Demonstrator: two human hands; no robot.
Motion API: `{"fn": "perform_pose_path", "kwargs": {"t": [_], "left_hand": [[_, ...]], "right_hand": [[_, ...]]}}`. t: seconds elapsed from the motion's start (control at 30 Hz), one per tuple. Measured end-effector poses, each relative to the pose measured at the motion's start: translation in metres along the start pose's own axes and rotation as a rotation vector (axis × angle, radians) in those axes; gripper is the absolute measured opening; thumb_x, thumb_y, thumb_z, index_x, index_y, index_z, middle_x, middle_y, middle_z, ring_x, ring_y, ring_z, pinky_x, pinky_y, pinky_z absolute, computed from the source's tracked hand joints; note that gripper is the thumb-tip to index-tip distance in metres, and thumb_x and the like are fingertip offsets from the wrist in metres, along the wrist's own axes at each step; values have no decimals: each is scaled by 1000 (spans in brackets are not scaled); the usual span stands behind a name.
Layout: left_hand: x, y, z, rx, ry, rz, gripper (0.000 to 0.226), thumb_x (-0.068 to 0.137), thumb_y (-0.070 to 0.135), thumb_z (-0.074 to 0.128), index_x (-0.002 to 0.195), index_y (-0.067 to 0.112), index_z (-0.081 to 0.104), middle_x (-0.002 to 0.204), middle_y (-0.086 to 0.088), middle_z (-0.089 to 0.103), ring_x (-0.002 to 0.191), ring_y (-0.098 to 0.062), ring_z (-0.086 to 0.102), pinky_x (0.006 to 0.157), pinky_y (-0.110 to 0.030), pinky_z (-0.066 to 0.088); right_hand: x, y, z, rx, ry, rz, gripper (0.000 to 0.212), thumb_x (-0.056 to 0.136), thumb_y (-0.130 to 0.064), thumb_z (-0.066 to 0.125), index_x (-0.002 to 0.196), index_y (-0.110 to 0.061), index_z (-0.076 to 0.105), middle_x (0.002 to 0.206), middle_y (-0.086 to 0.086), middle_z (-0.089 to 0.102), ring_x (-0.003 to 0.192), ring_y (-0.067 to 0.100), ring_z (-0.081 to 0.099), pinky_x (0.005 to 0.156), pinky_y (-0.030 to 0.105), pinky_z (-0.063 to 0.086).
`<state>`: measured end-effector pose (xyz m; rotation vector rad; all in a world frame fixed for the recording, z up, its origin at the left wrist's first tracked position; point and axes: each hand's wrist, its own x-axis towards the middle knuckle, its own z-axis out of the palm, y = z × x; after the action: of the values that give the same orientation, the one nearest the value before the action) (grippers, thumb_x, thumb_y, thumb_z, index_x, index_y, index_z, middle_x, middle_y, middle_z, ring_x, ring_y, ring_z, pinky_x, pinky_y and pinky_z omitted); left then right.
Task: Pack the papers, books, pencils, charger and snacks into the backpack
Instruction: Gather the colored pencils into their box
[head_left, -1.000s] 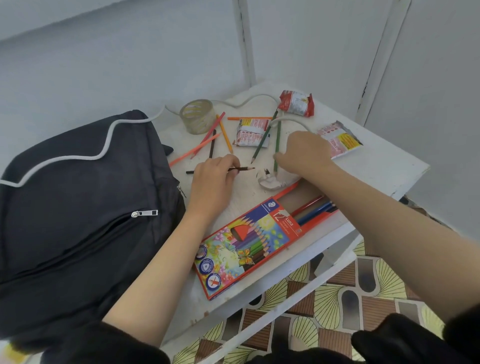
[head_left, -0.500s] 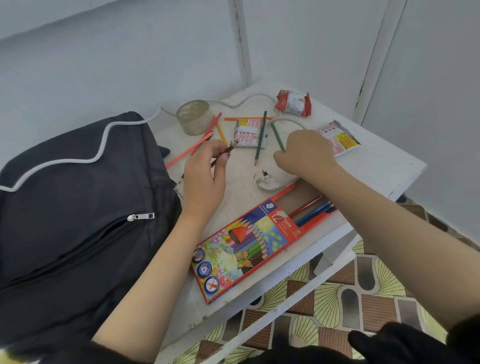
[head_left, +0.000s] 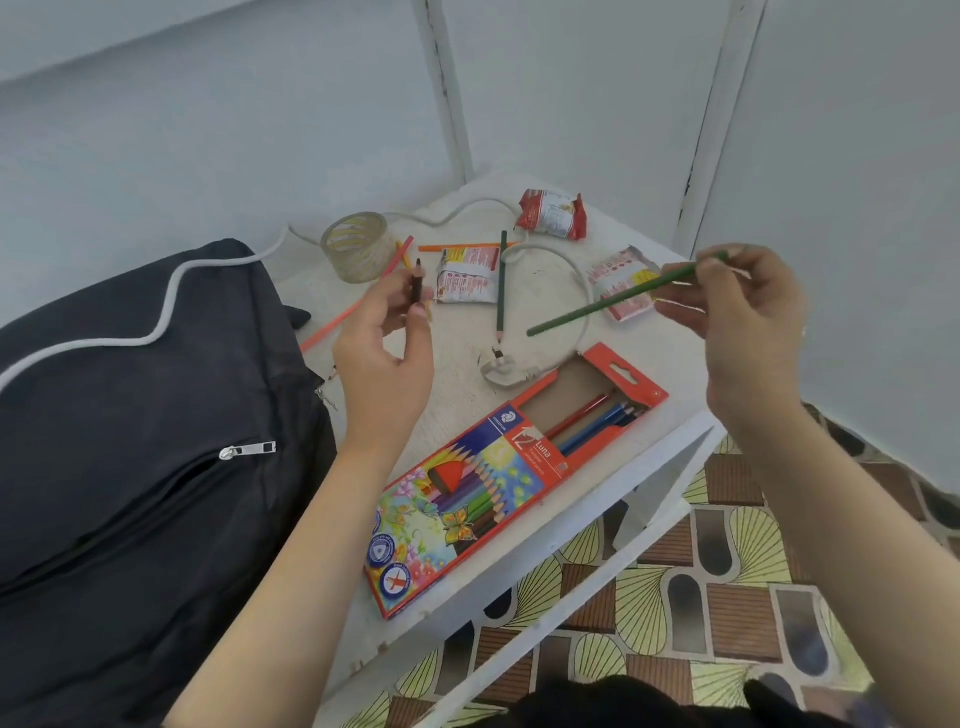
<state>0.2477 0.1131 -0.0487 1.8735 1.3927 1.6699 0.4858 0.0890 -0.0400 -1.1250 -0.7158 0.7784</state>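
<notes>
My left hand (head_left: 382, 353) pinches a short dark brown pencil (head_left: 416, 280) upright above the table. My right hand (head_left: 743, 317) holds a green pencil (head_left: 623, 296) raised at a slant over the table's right side. Below them lies an open orange pencil box (head_left: 498, 478) with red and blue pencils inside. Another green pencil (head_left: 501, 286), a pink pencil (head_left: 337, 322) and an orange pencil (head_left: 457, 247) lie loose on the white table (head_left: 670, 364). A white charger (head_left: 501, 371) with its cable sits mid-table. Three snack packets (head_left: 553, 213) (head_left: 465, 275) (head_left: 618, 283) lie further back. The black backpack (head_left: 130, 441) fills the left, zipped.
A clear roll of tape (head_left: 357, 247) stands near the table's back left. The charger's white cable (head_left: 171, 296) runs over the backpack's top. White walls close in behind the table. Patterned floor (head_left: 727, 597) shows below the table's front edge.
Both hands have lifted off the table. The left raised the brown pencil upright; the right picked up a green pencil and carried it up and to the right.
</notes>
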Motion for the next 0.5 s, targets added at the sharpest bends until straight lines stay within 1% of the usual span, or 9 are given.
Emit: {"fn": "perform_pose_path", "kwargs": {"t": [0.07,0.13,0.17,0.23,0.27,0.33,0.43,0.47,0.5], "left_hand": [[1,8,3,-44,21,-4,24,88,2,51,110,-2,61,97,-12,67,92,-17,63,81,-21,49],[0,18,5,-115,36,-15,21,88,-2,51,107,0,60,93,-9,66,89,-16,63,79,-22,50],[0,24,7,-155,36,-21,21,88,-4,51,107,2,59,92,-7,66,89,-14,63,79,-22,50],[-2,33,10,-234,21,-27,23,88,-8,51,107,4,57,90,-7,65,87,-16,63,78,-24,50],[-3,37,12,-266,11,-31,25,88,-8,51,107,6,57,90,-8,64,87,-16,63,79,-25,51],[-5,43,15,-303,-7,-51,29,88,-9,51,104,14,57,90,-8,65,86,-16,64,79,-26,52],[-7,50,17,-333,-32,-61,35,88,-9,51,101,23,56,90,-6,65,87,-16,63,81,-28,53],[-8,50,18,-339,-35,-61,37,88,-9,51,100,25,56,90,-6,65,87,-16,63,81,-30,53],[-9,51,19,-345,-38,-60,38,88,-8,52,100,27,56,90,-5,65,88,-17,64,81,-31,53]], "right_hand": [[3,1,-4,-63,15,-17,11,94,-6,47,89,-13,54,76,4,68,66,15,68,66,28,56],[3,6,-8,-181,-19,-60,9,93,-8,50,95,-17,53,70,-1,69,65,15,68,70,33,57],[2,9,-9,-256,-49,-90,11,92,-10,51,100,-19,50,69,-1,69,67,16,69,73,35,57],[-2,13,-10,-391,-104,-169,23,92,-12,53,110,-21,43,73,2,69,72,20,68,77,37,56],[-4,14,-9,-435,-120,-204,27,91,-12,54,113,-21,40,74,3,69,73,22,67,78,36,55],[-6,17,-8,-484,-141,-236,29,91,-12,55,115,-19,39,74,2,68,74,23,66,76,33,54],[-6,23,-7,-544,-180,-201,25,91,-15,56,110,-21,41,76,-1,69,77,19,66,76,34,54],[-6,25,-8,-548,-205,-178,27,90,-17,58,111,-22,41,79,-1,69,79,17,66,77,32,54],[-6,26,-10,-543,-251,-159,33,88,-20,63,113,-21,42,85,-1,68,82,14,65,78,28,53]]}}
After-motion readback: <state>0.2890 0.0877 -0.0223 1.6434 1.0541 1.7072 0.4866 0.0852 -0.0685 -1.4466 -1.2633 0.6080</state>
